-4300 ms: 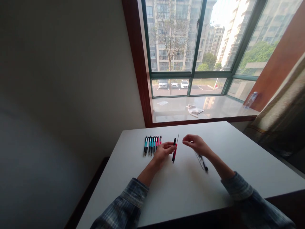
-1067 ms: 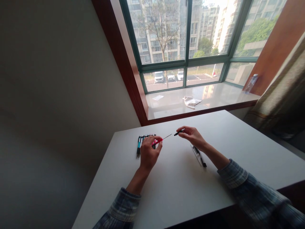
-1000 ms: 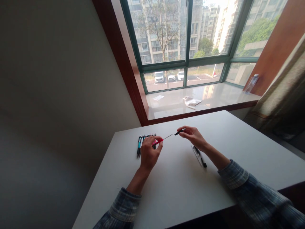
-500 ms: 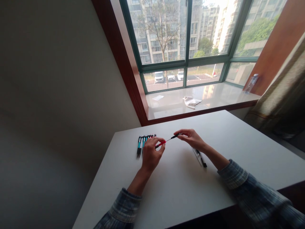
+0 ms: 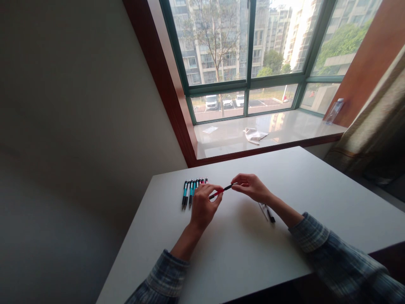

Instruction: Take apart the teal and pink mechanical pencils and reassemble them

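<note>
Between finger and thumb, my left hand [image 5: 201, 207] pinches the red barrel [image 5: 217, 194] of a pen. At the barrel's right end is a black front section [image 5: 228, 187], whose far tip is held by the fingertips of my right hand [image 5: 253, 188]. The two pieces meet in a slanted line above the table; whether they are fully joined I cannot tell. Left of my left hand lies a row of several pens [image 5: 184, 195], teal and black with some red ones, partly hidden behind the hand. Below my right wrist lie slim black and clear pen parts [image 5: 271, 215].
The white table [image 5: 240, 261] reaches to the windowsill [image 5: 284, 126]. On the sill are a crumpled cloth [image 5: 254, 135], a small paper [image 5: 210, 129] and a clear bottle [image 5: 334, 111]. A wall stands to the left, a curtain [image 5: 363, 122] to the right.
The black section has slid toward the red barrel, and the thin refill that showed between them is now covered. My left hand has shifted slightly right.
</note>
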A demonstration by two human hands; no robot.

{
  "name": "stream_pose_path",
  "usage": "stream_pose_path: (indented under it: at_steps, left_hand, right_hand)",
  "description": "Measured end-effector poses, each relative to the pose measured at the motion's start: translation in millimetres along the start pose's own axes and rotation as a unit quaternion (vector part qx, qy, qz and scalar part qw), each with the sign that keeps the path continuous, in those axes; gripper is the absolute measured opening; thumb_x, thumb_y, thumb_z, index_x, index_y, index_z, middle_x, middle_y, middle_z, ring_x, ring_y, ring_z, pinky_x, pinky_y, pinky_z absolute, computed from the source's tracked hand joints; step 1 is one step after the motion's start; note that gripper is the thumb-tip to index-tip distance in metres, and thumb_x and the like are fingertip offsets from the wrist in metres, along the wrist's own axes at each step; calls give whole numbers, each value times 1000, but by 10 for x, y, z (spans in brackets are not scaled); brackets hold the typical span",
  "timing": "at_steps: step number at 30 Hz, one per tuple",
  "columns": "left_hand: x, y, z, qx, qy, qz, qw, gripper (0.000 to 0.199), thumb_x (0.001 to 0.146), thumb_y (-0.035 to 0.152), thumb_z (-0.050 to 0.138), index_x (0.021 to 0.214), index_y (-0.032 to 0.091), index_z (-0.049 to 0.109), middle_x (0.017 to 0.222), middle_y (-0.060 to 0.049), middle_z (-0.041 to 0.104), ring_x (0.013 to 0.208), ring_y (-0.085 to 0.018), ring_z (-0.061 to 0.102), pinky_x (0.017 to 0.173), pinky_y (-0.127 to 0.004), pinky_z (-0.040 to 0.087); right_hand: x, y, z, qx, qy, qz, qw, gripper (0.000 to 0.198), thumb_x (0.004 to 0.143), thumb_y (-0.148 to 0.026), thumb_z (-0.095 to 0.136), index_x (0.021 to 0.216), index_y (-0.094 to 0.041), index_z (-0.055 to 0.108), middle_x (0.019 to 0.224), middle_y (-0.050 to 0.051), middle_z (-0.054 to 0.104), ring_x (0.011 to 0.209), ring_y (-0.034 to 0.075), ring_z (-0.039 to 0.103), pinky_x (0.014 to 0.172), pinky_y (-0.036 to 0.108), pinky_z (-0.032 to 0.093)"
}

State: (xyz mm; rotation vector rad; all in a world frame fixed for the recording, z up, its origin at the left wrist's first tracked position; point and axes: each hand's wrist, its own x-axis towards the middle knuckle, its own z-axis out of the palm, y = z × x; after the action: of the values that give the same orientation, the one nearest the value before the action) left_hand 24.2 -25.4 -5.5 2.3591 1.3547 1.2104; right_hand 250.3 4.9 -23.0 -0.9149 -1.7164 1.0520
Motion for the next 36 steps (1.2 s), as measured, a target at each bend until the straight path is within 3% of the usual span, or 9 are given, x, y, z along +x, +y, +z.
stream_pose_path:
  at_steps: [5,10,15,20,25,30,34,36]
  left_hand:
    - [8,12,-11,6,-6,5,1000,8,88,20,72,91,26,75,93,-1,76,96,-25,65,94,-41,47]
    - [8,15,-14,5,-7,-1,1000,8,88,20,72,92,26,75,92,-1,76,95,-25,65,93,-41,48]
    - [0,23,-12,13,-11,7,1000,7,89,21,71,91,26,75,93,-1,76,95,-24,65,95,-41,46]
    - [4,41,-16,25,-13,20,999,7,90,22,70,91,27,75,92,-1,77,95,-24,65,97,-42,46]
    - [5,30,-14,23,-12,11,1000,7,90,22,70,91,27,75,92,-1,77,95,-25,66,94,-42,47]
    - [4,31,-17,28,-14,13,999,6,89,22,71,91,26,75,93,-1,77,95,-24,65,93,-41,47]
    - [7,42,-18,28,-15,17,999,6,90,21,70,91,26,74,92,-1,76,95,-24,66,95,-41,46]
    - [8,46,-18,25,-14,18,999,6,90,21,70,90,26,74,92,-1,76,95,-24,65,95,-41,46]
  right_hand:
    - [-25,-73,-23,-101,0,-1,995,38,93,-54,64,83,-19,74,75,6,75,69,19,68,67,32,55]
    - [-23,-78,-36,-40,-16,1,999,36,88,-49,71,110,-21,70,88,5,76,79,20,71,72,32,57]
    - [-16,-41,-4,-49,-12,-4,999,32,90,-50,69,92,-19,73,84,6,76,76,19,71,70,30,56]
    - [-18,-65,-21,-136,-10,12,991,47,98,-54,55,72,-18,73,66,4,72,61,16,64,62,28,48]
    - [-21,-61,-38,-73,-38,-2,997,34,91,-50,68,107,-21,72,84,4,76,74,18,69,67,29,53]
    - [-26,-43,-14,-97,-36,-3,995,30,93,-47,64,91,-19,73,78,5,74,70,18,67,67,30,53]
    - [-31,-60,-8,-95,-30,-26,995,29,90,-46,68,103,-20,71,88,5,74,71,16,65,66,29,54]
    - [-32,-67,-12,-107,-24,-31,994,27,90,-46,68,97,-20,72,83,4,73,68,16,63,65,29,53]
